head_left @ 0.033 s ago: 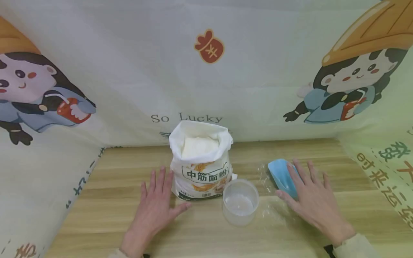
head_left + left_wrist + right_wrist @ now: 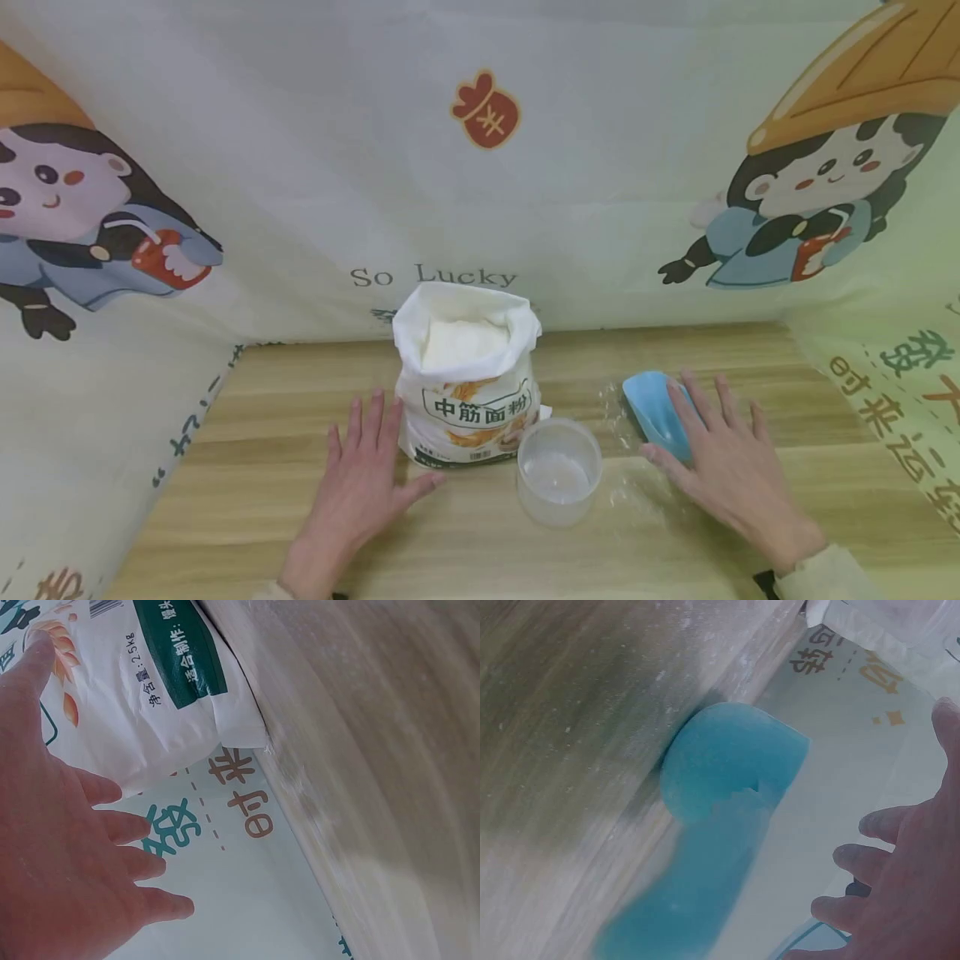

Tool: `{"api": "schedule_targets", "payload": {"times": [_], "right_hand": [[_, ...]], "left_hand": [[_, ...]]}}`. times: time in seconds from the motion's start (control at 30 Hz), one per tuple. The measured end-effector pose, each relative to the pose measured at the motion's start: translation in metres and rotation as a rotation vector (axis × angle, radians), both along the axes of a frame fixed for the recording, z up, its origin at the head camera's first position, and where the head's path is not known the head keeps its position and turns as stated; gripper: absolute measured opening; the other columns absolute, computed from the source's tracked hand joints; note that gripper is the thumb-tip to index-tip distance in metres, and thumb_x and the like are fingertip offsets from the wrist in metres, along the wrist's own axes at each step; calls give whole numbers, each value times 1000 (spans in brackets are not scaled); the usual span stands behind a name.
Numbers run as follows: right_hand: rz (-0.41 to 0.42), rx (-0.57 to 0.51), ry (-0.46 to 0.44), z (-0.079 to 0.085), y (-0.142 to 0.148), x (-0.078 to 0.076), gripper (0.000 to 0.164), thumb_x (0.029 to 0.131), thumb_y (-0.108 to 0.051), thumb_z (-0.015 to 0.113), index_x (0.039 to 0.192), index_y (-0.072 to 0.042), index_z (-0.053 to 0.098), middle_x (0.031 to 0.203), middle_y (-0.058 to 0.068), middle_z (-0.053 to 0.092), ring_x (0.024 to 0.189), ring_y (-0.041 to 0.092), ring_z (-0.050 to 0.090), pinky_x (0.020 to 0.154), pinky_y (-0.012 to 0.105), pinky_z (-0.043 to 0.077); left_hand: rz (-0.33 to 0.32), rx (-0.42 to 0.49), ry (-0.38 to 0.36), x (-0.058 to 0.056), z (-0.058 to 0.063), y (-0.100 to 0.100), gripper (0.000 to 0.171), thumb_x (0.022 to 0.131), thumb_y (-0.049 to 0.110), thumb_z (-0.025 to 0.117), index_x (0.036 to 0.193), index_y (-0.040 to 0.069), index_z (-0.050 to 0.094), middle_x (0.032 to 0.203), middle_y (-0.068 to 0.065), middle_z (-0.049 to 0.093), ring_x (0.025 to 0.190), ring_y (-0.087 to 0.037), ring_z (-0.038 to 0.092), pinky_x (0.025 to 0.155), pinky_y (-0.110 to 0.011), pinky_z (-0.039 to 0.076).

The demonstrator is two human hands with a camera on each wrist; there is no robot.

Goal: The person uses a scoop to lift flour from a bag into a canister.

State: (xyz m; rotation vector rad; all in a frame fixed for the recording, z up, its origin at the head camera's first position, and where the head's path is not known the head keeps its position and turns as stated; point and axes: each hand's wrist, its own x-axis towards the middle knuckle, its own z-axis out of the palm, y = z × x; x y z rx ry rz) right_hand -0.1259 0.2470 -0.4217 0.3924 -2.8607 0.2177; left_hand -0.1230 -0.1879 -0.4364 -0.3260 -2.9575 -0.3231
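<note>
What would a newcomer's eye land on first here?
Probably the open white flour bag, standing near the middle of the wooden table, with flour showing in its mouth. Next, the blue scoop to the right, partly hidden by the spread right hand in the head view, with a clear round tub between bag and scoop. Behind, large orange-hatted cartoon figures show at both sides of the pale backdrop.

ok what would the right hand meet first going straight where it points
The right hand points forward and leftward, so probably the printed backdrop, but depth is unclear and it might brush the blue scoop first.
</note>
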Motion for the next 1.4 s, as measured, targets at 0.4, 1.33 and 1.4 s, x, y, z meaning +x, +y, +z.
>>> {"api": "schedule_targets", "payload": {"times": [0.4,1.33,1.4], "right_hand": [[4,-9,13,-1,-3,1,91,97,-67,56,161,-6,34,167,18,28,151,53,19,107,82,22],[101,-192,-72,18,-31,-8,81,103,-56,54,161,-3,32,166,18,33,152,48,23,115,71,27],[134,-213,-67,21,-41,-15,80,103,-54,55,160,-1,34,164,19,34,151,47,25,116,68,29]], "left_hand": [[14,24,-18,-2,1,-5,115,87,72,66,165,4,15,170,-22,1,154,-49,1,119,-72,8],[-10,332,-102,-32,8,-5,123,85,68,72,164,1,7,170,-25,4,154,-49,7,120,-67,16],[-36,466,-124,-41,7,-7,122,83,59,80,165,3,9,169,-25,11,154,-48,13,119,-68,19]]}}
